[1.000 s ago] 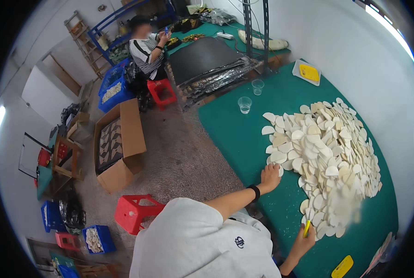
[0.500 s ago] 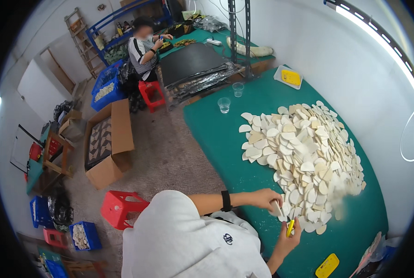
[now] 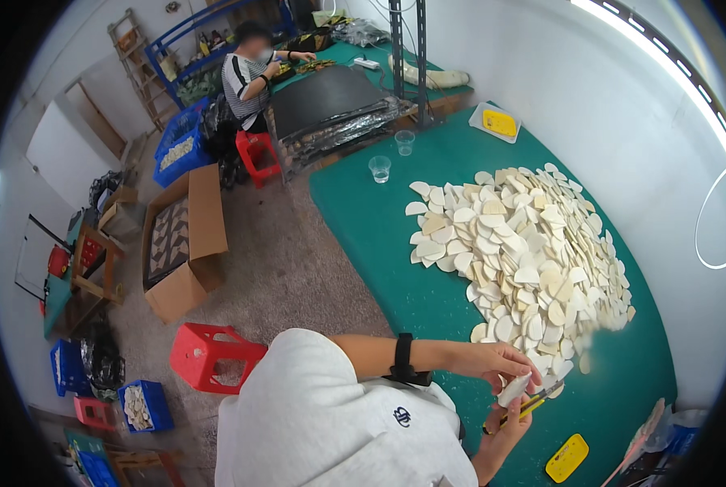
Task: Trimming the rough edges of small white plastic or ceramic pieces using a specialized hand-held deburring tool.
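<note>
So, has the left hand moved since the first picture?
Yes: judged against the nearer cup, the left hand has moved down and right, away from it.

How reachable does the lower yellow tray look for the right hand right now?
Likely yes: just green tabletop shows between the right hand and the yellow tray, though that hand holds a yellow-handled tool.
</note>
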`<state>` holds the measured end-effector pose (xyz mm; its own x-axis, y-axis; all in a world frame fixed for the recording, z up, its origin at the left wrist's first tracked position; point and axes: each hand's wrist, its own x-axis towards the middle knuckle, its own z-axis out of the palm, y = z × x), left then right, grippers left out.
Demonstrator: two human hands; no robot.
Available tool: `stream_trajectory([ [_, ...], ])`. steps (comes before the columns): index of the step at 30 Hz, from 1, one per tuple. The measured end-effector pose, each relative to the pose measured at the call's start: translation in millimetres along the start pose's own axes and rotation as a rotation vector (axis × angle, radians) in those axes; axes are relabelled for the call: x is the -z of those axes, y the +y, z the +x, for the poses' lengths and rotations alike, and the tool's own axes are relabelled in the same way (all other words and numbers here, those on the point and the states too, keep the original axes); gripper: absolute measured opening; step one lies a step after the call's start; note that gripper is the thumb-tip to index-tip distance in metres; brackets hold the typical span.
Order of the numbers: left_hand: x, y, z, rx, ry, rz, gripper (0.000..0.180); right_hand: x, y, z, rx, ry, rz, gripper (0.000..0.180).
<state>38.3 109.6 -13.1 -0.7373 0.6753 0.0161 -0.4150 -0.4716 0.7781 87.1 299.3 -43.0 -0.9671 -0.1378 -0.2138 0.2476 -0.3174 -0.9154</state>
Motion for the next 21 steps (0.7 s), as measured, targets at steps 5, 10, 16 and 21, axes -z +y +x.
stream_trajectory([
  [5,-6.0,1.0,5.9,-0.009,-0.074,-0.137,0.037,4.0,-4.2,3.4,0.007,-0.051,0.115,0.025],
  [10,-8.5,0.0,21.2,-0.029,-0.066,-0.131,0.03,-29.6,-38.6,-0.6,0.002,0.087,0.086,0.027],
  [16,-19.0,21.9,17.2,-0.03,0.085,-0.119,0.034,-1.1,-34.2,20.9,-0.089,-0.183,0.121,0.031],
  [21,-32.0,31.1,18.3,-0.007,-0.012,-0.096,0.038,11.3,-29.3,18.2,-0.037,-0.237,0.231,0.031],
])
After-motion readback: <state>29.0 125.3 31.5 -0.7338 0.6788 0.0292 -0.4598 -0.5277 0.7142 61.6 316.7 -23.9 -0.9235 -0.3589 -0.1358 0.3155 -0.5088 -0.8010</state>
